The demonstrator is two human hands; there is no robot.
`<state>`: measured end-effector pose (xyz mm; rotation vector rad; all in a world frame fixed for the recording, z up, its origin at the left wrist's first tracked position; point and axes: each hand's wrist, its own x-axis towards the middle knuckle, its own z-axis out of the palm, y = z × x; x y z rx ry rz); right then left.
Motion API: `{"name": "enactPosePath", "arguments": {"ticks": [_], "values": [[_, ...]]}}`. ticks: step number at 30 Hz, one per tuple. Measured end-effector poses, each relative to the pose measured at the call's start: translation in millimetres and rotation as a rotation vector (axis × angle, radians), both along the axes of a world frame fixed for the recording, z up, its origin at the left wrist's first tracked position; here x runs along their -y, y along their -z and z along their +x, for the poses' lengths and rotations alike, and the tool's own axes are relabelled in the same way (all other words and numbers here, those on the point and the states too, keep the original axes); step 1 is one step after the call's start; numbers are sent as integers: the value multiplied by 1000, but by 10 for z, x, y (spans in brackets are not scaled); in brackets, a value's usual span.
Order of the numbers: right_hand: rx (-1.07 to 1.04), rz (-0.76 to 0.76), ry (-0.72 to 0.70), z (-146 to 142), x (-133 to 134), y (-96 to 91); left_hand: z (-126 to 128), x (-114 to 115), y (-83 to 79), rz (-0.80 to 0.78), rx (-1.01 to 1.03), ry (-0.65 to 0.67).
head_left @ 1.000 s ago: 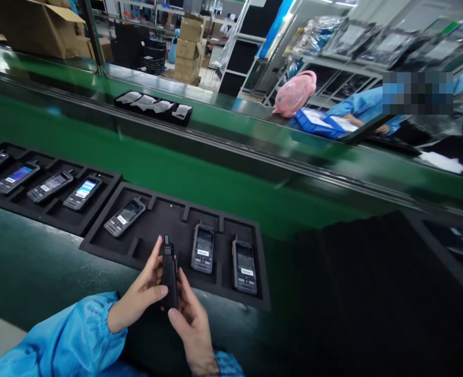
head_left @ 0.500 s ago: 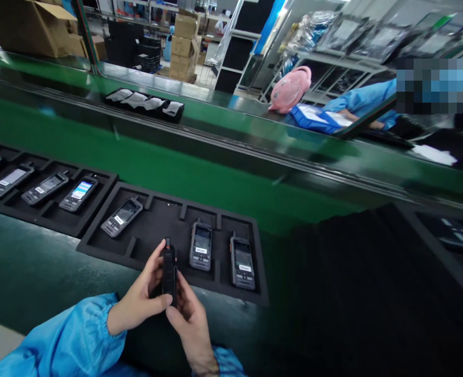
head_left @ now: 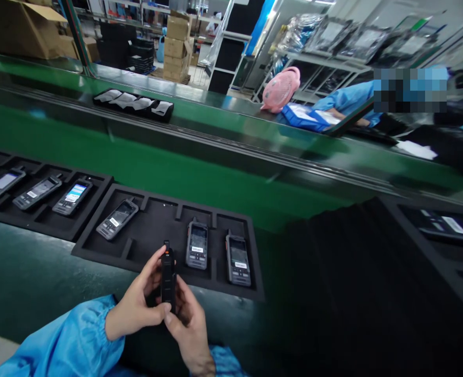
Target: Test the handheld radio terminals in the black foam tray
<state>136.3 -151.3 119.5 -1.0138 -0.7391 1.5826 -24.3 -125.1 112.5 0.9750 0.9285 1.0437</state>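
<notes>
A black handheld radio [head_left: 168, 283] with a stubby antenna is held upright, its narrow side facing me. My left hand [head_left: 140, 303] grips it from the left, a finger up near the antenna and the thumb low on the body. From the right, my right hand [head_left: 190, 319] closes on its lower part, both thumbs nearly meeting. Just beyond is a black foam tray [head_left: 156, 222]. Three similar radios with screens and keypads lie in it: one tilted radio [head_left: 117, 219] at left, a radio [head_left: 197, 245] right of the middle and another radio [head_left: 238, 259] at the right end.
Another foam tray [head_left: 68, 228] with several radios adjoins on the left. Stacked black foam trays [head_left: 345, 272] rise at right. Across the green bench runs a raised ledge [head_left: 215, 107] with a small black tray [head_left: 160, 116], a pink fan [head_left: 281, 90] and a co-worker's blue sleeve [head_left: 345, 97].
The view has shifted slightly, so the background and trays sit a little further left. Both hands still hold the radio, now turned slightly, with an orange mark showing below its antenna.
</notes>
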Motion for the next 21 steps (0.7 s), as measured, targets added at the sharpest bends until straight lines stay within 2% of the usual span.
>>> {"name": "enactPosePath", "arguments": {"ticks": [8, 13, 21], "values": [[-68, -6, -9, 15, -44, -51, -81, -104, -72, -109, 161, 111], [-39, -31, -20, 19, -35, -66, -57, -82, -24, -112, 173, 57], [55, -42, 23, 24, -65, -99, -34, -47, 9, -69, 137, 71]]}}
